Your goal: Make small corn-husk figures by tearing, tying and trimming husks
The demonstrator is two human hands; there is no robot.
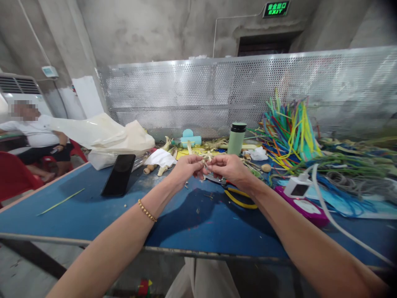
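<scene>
My left hand (190, 166) and my right hand (228, 167) meet over the middle of the blue table. Fingertips of both are pinched on a small, pale, straw-coloured fibrous piece (205, 162), mostly covered by the fingers. Below my right hand lies a hand tool with yellow handles (240, 199) and a metal head, partly hidden by that hand and forearm. Just beyond my hands are a folded white tissue (160, 157) and pale dried plant stalks (166, 169). A green flask with a black lid (237, 139) stands upright behind my right hand.
A black phone (119, 175) leans at left, near a white plastic bag (119, 138). Colourful strips (293, 132) pile up at right, behind a white charger (297, 187) with a cable. A perforated metal panel (186, 95) borders the back. A person (39, 134) sits far left.
</scene>
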